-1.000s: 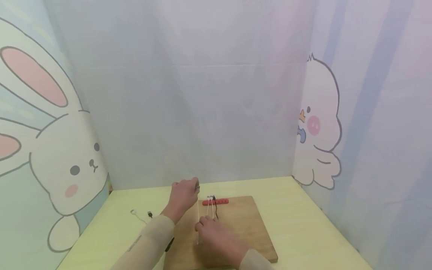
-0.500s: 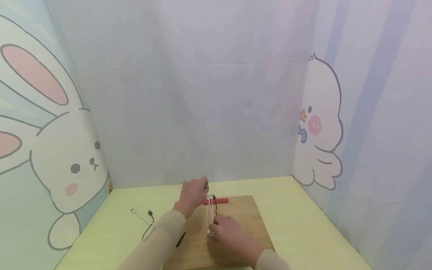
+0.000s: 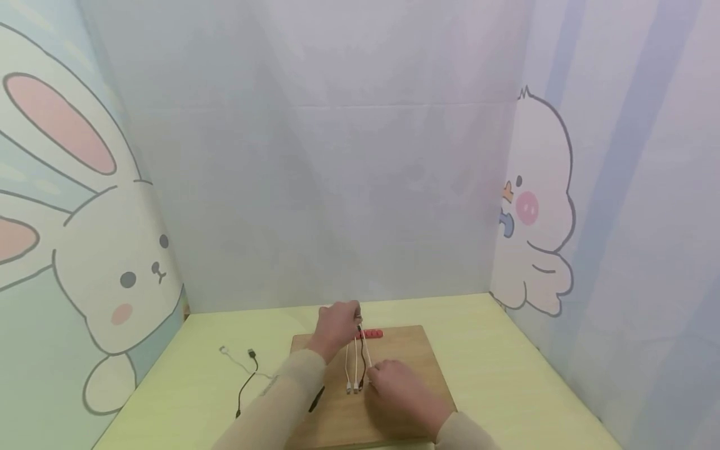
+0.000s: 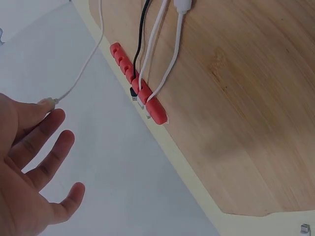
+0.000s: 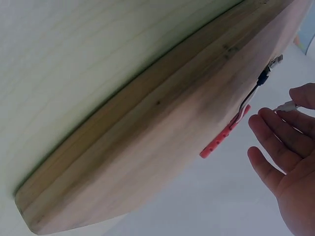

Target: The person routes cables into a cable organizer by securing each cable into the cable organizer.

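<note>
Left wrist: whole clip [image 4: 143, 93] (head: part)

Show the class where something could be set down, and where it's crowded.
Bare: tabletop between wooden board and right wall, beyond the right sleeve. Crowded: the board's middle, where cables run beside the right hand; left of the board, loose cables.

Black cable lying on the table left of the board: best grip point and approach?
I'd pinch its far plug across the sides, coming from above: it looks thicker than the cord and sits clear of where the loose white cable crosses. Gripping at that crossing would likely pick up both.
</note>
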The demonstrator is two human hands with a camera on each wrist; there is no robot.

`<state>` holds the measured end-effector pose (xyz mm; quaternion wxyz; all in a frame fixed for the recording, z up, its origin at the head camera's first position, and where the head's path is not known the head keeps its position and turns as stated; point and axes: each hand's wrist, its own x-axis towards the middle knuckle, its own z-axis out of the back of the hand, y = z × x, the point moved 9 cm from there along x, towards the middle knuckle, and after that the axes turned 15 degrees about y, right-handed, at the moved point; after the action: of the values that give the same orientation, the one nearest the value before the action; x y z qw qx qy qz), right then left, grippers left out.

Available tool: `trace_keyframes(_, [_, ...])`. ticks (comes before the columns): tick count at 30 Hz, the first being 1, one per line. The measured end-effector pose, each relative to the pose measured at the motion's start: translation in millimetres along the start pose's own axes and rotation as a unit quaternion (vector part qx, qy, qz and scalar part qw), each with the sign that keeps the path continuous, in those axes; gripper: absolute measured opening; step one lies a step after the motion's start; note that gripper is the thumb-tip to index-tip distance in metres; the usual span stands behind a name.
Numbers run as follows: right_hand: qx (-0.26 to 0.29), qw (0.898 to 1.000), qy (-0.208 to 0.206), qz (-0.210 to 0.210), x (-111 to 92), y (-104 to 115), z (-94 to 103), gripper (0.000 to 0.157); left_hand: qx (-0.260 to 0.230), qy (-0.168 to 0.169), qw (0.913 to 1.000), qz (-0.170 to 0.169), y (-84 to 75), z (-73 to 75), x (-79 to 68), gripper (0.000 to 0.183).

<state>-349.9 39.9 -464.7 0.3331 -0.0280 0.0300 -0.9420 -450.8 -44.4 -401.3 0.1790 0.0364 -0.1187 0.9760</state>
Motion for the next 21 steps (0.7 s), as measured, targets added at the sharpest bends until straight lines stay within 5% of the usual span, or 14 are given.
trace_keyframes(12, [-0.014, 0.998, 0.052, -0.028, 2.0, -7.2, -5.5, 0.014, -0.015, 0.019, 0.9996, 0.016, -4.9, -20.2, 10.9, 0.006])
trace_keyframes(21, [-0.047, 0.996, 0.067, -0.044, 7.9, -10.0, -19.6, 0.012, 0.029, 0.021, 0.9992, 0.016, -4.2, -29.6, 19.8, 0.005])
